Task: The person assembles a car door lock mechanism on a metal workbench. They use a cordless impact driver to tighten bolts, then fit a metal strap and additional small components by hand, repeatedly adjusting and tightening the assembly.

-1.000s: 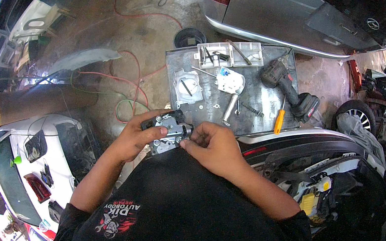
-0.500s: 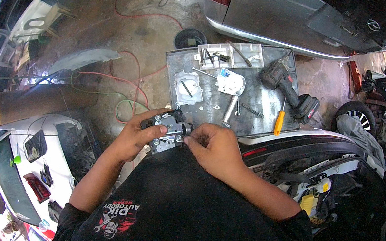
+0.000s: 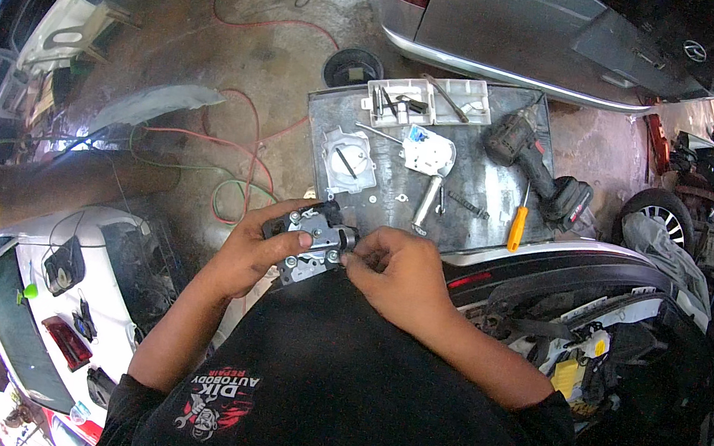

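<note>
Close to my shirt front I hold a car latch mechanism (image 3: 315, 233), a silver metal plate with round rivets and black plastic parts. My left hand (image 3: 253, 249) grips it from the left, thumb on its metal face and fingers behind it. At its right end, next to a short black piece, my right hand (image 3: 396, 270) has thumb and fingertips pinched together. What those fingertips hold, if anything, is hidden. Just beyond my hands, a white and grey housing (image 3: 349, 165) lies on the dark metal tabletop (image 3: 485, 201).
On the table lie a black cordless drill (image 3: 536, 165), an orange-handled screwdriver (image 3: 517, 228), a ratchet (image 3: 426, 204) and a divided plastic tray (image 3: 474, 88) with tools. A dark bucket (image 3: 352, 68) stands behind. Hoses (image 3: 257, 148) cross the floor; an open car body (image 3: 614, 354) is at right.
The latch mechanism stays in nearly the same place, with both hands still on or against it. My right fingertips have shifted only slightly at its right end.
</note>
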`<state>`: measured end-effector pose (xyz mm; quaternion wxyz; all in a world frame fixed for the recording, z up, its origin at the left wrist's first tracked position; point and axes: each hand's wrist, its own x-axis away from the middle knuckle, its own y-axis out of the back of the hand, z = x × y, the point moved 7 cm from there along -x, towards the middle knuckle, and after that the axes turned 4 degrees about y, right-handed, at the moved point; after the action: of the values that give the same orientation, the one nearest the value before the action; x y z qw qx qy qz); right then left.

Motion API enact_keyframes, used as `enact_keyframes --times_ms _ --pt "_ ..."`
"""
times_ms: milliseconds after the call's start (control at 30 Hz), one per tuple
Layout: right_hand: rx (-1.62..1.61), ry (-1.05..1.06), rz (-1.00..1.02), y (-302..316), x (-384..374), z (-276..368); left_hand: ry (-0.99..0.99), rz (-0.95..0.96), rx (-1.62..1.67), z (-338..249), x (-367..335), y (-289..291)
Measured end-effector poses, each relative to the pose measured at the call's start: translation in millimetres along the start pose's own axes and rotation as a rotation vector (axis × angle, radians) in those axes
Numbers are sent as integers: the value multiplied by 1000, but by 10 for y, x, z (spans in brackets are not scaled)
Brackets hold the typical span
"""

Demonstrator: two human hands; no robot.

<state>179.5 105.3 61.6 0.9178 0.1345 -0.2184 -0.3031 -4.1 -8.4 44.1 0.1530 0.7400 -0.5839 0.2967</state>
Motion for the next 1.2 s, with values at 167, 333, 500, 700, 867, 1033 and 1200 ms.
enact_keyframes --times_ms 167,333,500,700,867,1033,1200 --pt "102 32 -4 21 -24 1 2 -23 -14 12 -3 5" --pt "32 57 -22 15 -5 11 8 -36 -42 28 -16 39" --pt "34 -23 22 26 -15 13 -7 -37 -30 -48 11 -6" --pt "-15 34 -17 21 0 3 9 -14 19 32 -26 12" --pt "169 -15 24 5 44 9 180 -143 -86 250 94 112" --pt "113 -31 24 -7 21 -109 24 -7 -161 109 -55 47" --pt "42 -58 40 -68 -33 -215 31 14 -83 274 -140 54"
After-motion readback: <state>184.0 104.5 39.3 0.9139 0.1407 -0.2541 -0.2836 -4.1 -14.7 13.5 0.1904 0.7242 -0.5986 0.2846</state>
